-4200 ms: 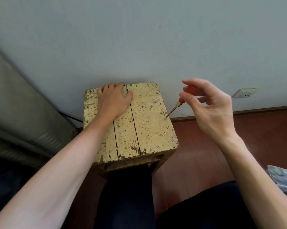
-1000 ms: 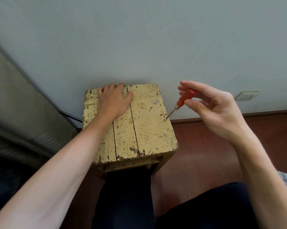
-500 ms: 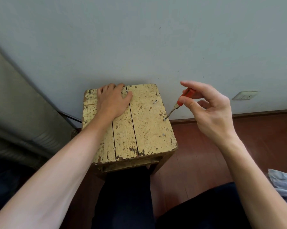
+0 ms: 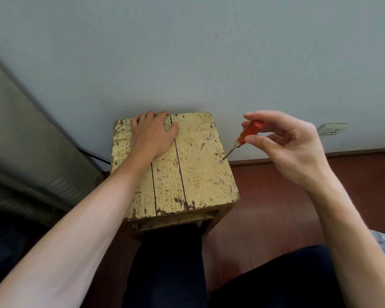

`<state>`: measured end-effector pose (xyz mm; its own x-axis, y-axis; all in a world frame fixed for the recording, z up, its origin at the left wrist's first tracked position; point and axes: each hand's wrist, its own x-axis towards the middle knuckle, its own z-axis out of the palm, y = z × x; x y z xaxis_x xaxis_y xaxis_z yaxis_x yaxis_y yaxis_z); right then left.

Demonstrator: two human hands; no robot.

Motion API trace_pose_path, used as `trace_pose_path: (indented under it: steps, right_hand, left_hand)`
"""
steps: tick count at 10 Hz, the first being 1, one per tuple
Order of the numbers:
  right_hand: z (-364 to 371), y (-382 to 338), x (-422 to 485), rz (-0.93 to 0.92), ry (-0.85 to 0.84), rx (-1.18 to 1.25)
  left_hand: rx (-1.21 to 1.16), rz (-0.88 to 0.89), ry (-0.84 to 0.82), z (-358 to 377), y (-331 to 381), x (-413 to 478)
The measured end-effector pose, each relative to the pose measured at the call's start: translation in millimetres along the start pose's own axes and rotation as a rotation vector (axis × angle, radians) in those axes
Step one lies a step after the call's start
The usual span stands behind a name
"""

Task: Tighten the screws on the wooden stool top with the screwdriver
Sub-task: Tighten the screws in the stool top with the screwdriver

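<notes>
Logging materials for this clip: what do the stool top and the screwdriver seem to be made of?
The stool top: wood planks, by the seams, under chipped yellow paint. The screwdriver: orange handle, probably plastic; slim grey shaft, likely metal.

Soft, even, moderately bright light. The pale grey painted wall point(image 4: 187, 52) beyond the fingers point(image 4: 267, 117) shows only a faint shadow along the worn yellow wooden stool top point(image 4: 198, 174). Left of the fingers the frame dims and blurs; wide-angle distortion bends the edges; the near forearms point(image 4: 87, 230) look soft.
</notes>
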<state>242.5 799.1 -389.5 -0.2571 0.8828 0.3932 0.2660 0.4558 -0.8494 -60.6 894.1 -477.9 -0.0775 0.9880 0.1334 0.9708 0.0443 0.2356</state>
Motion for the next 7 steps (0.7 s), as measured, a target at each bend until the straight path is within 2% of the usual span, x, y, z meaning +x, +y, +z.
trace_pose_path:
  steps: [2,3,6,7]
  right_hand:
    - [16,0,-2,0.048,0.153,-0.028]
    - [17,-1,-1,0.043,0.148,-0.047]
    - [3,-4,-3,-0.008,-0.071,-0.040]
    - [7,-7,-2,0.003,-0.058,0.000]
  left_hand:
    - [0.001,0.000,-0.003,1,-1,1]
    - [-0.005,0.000,0.000,1,-1,1]
    - [0.000,0.000,0.000,2,-2,2]
    - [0.006,0.002,-0.003,3,-2,2]
